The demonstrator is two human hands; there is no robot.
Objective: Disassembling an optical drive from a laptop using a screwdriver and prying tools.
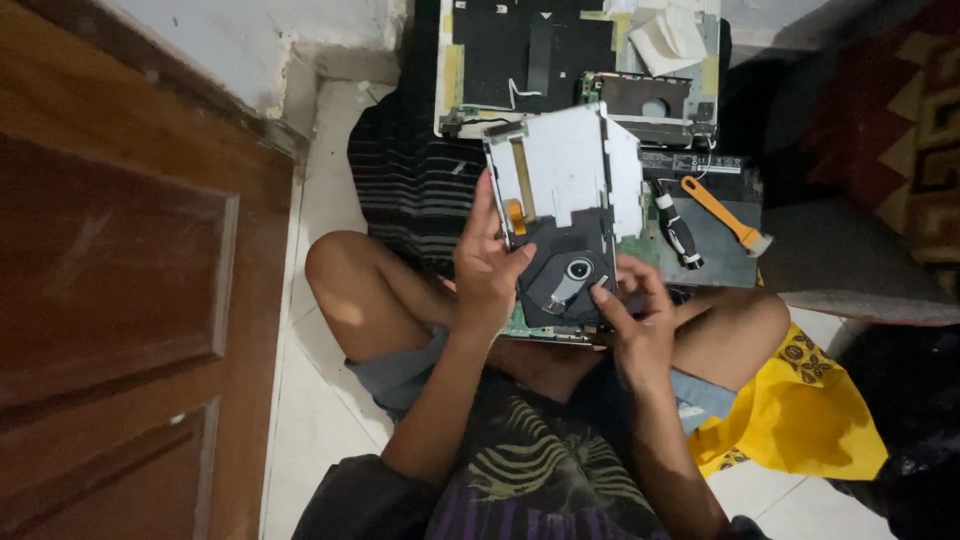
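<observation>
Both hands gripping this flat grey-and-black metal optical drive [565,220]: left hand [487,268] clamps its edge, right hand [632,315] fingertips pinch the corner. That orange ribbon cable [521,180] could tear if I twist.

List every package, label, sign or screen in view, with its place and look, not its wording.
Label: a narrow dark strip with pale print, on the opened device just right of the drive that the left hand and right hand hold.
Yellow bag: crumpled on the floor by the right knee, yellow with dark round prints.
No signs or screens show.
</observation>
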